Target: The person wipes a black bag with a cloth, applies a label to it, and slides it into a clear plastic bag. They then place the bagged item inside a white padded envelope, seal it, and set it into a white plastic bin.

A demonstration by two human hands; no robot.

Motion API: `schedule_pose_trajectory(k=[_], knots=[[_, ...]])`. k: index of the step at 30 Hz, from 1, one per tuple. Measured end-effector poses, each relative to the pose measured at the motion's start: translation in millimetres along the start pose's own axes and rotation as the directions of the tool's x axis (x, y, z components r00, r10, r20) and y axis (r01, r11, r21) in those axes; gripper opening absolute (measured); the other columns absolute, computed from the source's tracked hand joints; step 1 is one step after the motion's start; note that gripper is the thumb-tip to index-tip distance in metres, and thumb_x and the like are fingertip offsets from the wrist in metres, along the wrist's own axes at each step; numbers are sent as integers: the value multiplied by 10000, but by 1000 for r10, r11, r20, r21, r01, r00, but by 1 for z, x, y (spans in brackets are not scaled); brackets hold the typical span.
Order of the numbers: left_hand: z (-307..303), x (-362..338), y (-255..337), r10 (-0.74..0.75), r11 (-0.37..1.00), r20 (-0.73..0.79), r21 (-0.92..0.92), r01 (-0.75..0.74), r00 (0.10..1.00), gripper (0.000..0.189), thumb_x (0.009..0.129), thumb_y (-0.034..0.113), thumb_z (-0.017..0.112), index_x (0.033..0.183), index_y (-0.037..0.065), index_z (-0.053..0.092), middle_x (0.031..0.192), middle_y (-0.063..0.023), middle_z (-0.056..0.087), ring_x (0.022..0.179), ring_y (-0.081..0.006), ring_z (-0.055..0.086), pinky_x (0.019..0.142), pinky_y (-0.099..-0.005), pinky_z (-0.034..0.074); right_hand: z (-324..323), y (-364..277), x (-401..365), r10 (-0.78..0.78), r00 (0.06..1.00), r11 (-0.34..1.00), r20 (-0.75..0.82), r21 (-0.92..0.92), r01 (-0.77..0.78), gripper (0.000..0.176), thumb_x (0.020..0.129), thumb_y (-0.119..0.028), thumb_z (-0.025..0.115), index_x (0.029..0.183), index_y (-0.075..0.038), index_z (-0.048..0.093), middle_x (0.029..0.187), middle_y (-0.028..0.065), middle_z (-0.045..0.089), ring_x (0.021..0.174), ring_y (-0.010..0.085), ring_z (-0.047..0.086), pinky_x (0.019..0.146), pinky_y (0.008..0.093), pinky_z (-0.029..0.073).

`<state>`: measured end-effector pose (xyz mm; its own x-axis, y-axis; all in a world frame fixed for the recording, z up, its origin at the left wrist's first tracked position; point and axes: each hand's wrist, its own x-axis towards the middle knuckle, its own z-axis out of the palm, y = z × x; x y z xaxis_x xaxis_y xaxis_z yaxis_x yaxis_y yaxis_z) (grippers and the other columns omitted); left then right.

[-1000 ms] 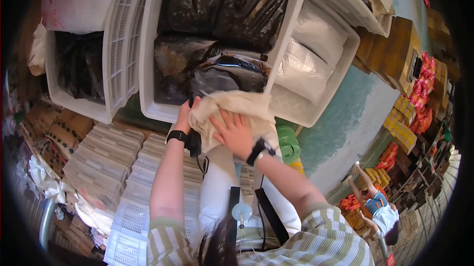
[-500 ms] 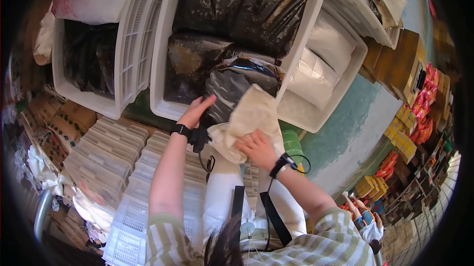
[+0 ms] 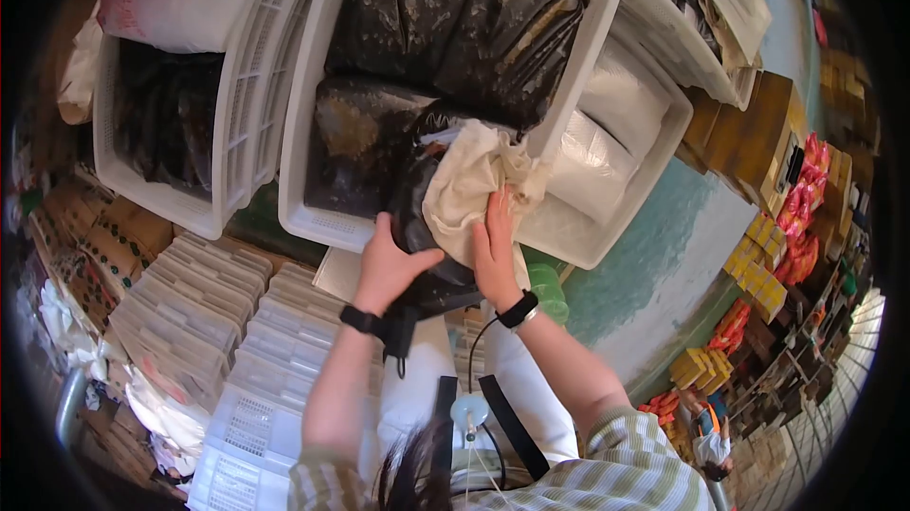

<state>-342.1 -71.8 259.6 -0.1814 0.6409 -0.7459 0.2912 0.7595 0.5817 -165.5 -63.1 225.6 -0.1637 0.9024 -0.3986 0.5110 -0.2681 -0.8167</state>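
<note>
At the left, stacked white crates stand beside me. In the middle, my left hand, thumb spread wide, is against a black plastic bag at the near edge of the large white crate. My right hand, fingers nearly straight, presses the cream cloth lying over that bag.

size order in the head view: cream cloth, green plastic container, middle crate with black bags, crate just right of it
Largest to smallest, as they look:
1. Middle crate
2. Right-hand crate, partly covered
3. Cream cloth
4. Green plastic container, judged by its visible part only
</note>
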Motion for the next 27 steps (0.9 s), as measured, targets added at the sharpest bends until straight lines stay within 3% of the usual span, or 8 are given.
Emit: schedule_pose_trajectory(k=[3,5,9,12,15,18,24,27], knots=[[23,-27,31,-10,993,-134,116,25,991,676,566,271,800,1044,-10,413,976,-256,587,902,-434,581,756,-454,485,-15,-19,-10,136,990,935,30,326,-138,509,968,-184,404,1403,45,272,1486,212,223,1392,308,182,1123,369,131],[38,-40,42,60,981,-198,195,-21,978,683,558,258,799,1054,-14,416,958,-238,564,891,-432,563,742,-464,479,-27,-38,-14,332,942,740,46,607,-290,524,953,-173,464,1407,25,292,1464,177,299,1365,216,250,1102,312,187],[61,-54,50,315,874,-224,446,-190,922,719,563,240,793,1118,-35,427,951,-198,525,865,-386,527,734,-443,466,-50,-62,12,-154,987,982,-38,108,158,691,784,-186,701,1376,-25,384,1438,226,325,1361,317,278,1086,368,245],[72,-65,68,255,870,-268,482,-100,929,769,567,240,787,1177,-49,417,956,-178,499,862,-349,505,748,-424,456,-65,-74,57,-120,993,993,21,-9,121,707,761,-165,701,1379,-48,379,1416,249,347,1341,341,312,1074,367,269],[84,-73,74,232,881,-254,465,-92,939,814,593,190,755,1262,-53,361,1029,-196,471,929,-371,478,794,-451,435,-80,-69,75,218,961,975,168,9,-222,694,785,-163,673,1385,-30,349,1377,215,413,1277,299,412,1037,349,329],[93,-79,71,305,875,-268,457,-158,914,863,605,146,732,1335,-37,309,1157,-214,440,990,-384,456,824,-483,415,-93,-62,57,392,893,792,220,413,-449,583,851,-185,608,1354,-8,374,1303,152,484,1171,219,491,977,314,389],[112,-86,67,454,760,-241,608,-231,858,731,690,144,646,1346,1,355,1270,-249,406,1043,-391,459,858,-506,392,-100,-66,29,384,916,674,118,642,-365,423,933,-160,471,1316,-1,388,1201,93,534,1082,148,514,914,277,415],[115,-85,70,457,791,-276,561,-244,846,594,764,122,567,1319,6,391,1279,-253,408,1055,-405,469,865,-514,391,-90,-71,22,337,940,862,44,388,-327,607,835,-164,633,1335,-1,329,1212,104,510,1101,180,494,937,298,396]])
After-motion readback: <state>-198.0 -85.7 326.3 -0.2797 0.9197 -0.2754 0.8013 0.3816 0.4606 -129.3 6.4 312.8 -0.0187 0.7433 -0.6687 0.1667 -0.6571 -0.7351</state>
